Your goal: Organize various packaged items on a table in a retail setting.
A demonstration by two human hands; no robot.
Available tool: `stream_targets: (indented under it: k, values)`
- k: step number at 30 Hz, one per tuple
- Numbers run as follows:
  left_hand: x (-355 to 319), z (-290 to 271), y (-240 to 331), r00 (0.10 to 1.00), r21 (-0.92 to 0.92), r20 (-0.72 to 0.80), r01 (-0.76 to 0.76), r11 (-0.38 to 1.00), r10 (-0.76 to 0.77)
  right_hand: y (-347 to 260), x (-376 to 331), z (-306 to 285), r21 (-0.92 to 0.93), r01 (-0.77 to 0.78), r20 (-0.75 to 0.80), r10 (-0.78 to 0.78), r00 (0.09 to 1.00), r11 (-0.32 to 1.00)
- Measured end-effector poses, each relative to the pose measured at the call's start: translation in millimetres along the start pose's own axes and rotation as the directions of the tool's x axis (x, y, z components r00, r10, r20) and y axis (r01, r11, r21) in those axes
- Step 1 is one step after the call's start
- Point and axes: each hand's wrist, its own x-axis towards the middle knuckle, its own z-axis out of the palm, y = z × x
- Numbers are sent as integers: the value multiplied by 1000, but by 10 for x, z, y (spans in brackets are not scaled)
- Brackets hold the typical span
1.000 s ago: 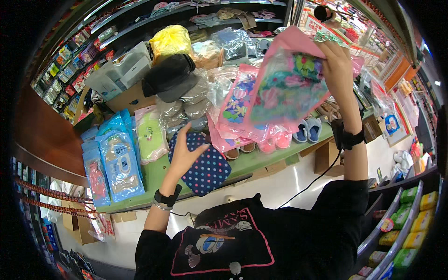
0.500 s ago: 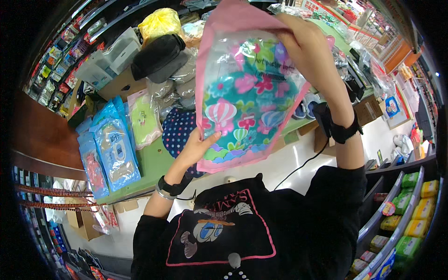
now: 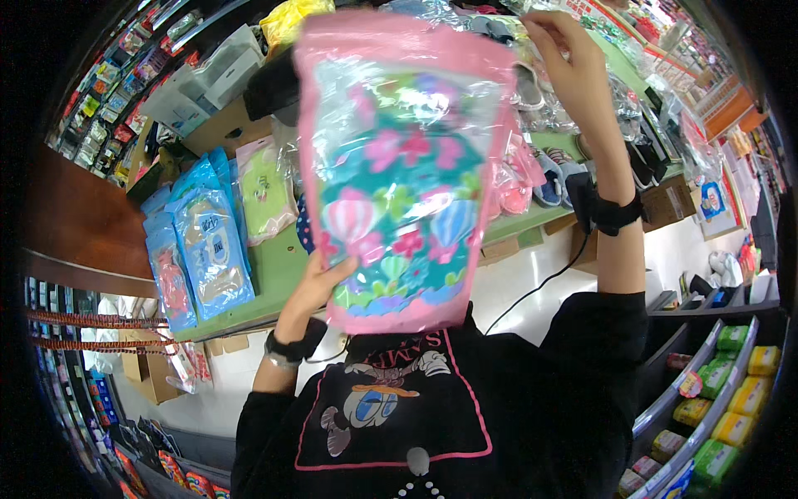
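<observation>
Pink packet (image 3: 403,166) between both hands' fingers (image 3: 332,270)

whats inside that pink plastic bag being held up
Through the clear front of the pink bag shows a teal fabric item with balloon and flower prints; what kind of item is hidden by folds and glare.

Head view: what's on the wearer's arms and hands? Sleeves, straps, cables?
Both hands are bare, no gloves. The left hand and the right hand each have a black band strapped at the wrist. A thin black cable runs down from the right wrist band toward the torso. Black long sleeves are pushed up the forearms, part of a black top with a pink-outlined cartoon print.
</observation>
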Motion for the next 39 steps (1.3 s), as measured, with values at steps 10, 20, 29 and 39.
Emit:
stream_targets:
  k: [10, 20, 29, 39]
  values:
    - [-175, -867, -1418, 892, -275, -329, 223, 935, -310, 1656, -2164, 905, -134, -661, 252, 671, 698, 738]
    - [-171, -787, -1466, 878, -375, -333, 211, 903, -343, 1651, -2010, 1222, -216, -906, 257, 916, 307, 364]
    - [-194, -821, -1556, 903, -255, -336, 188, 949, -269, 1895, -2119, 1547, -426, -794, 169, 901, 400, 433]
    - [-180, -797, -1547, 898, -244, -354, 181, 953, -261, 1273, -1545, 1344, 167, -634, 96, 627, 773, 755]
